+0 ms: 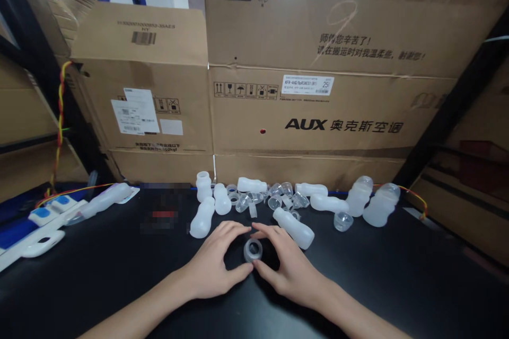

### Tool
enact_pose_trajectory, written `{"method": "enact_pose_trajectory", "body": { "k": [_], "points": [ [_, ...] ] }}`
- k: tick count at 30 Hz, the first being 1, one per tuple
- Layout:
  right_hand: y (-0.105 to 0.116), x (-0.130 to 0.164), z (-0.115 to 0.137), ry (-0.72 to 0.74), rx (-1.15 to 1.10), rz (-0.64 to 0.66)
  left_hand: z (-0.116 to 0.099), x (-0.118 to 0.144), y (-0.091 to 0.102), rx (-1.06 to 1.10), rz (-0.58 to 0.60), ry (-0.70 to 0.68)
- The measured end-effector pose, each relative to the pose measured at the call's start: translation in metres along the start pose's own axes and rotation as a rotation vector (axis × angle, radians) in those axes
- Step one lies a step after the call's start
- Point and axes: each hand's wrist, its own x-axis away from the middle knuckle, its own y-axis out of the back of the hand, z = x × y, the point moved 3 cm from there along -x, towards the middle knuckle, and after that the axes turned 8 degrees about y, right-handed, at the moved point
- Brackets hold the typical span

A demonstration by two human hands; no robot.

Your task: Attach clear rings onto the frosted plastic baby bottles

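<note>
A translucent bottle collar ring rests on the black tabletop between my two hands, its round opening facing up. My left hand curves around its left side, thumb and fingers apart. On the other side my right hand mirrors it, also with thumb and fingers apart. Both thumb tips come close to the ring's near edge; whether they touch it I cannot tell. The fingertips of both hands nearly meet beyond the ring. Just past my right fingers lies a frosted white bottle on its side. Another frosted bottle lies beyond my left hand.
Several clear caps and rings are heaped behind my hands. Two capped bottles stand at the right, near a loose clear cap. A large cardboard sheet walls the back. A white power strip lies at the left.
</note>
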Motion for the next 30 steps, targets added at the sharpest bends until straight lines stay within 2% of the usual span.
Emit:
{"method": "enact_pose_trajectory", "body": {
  "k": [3, 7, 9, 13, 23, 30],
  "points": [
    [-0.004, 0.001, -0.006, -0.037, -0.026, 0.049, -0.002, -0.002, 0.0, 0.024, -0.025, -0.024],
    [-0.005, 0.002, -0.01, -0.033, -0.073, 0.068, -0.002, -0.006, -0.006, -0.017, -0.016, 0.059],
    [-0.004, 0.0, -0.009, -0.015, -0.076, 0.018, -0.001, -0.007, -0.008, -0.032, -0.001, 0.093],
    [-0.004, -0.007, -0.006, 0.007, -0.02, -0.079, 0.0, -0.008, -0.008, -0.037, 0.019, 0.071],
    [-0.011, -0.013, -0.011, 0.018, -0.08, -0.081, -0.004, -0.013, -0.008, -0.077, 0.036, 0.145],
    [-0.006, -0.014, -0.005, 0.122, 0.027, -0.264, -0.008, -0.018, -0.015, -0.088, 0.069, 0.118]
  ]
}}
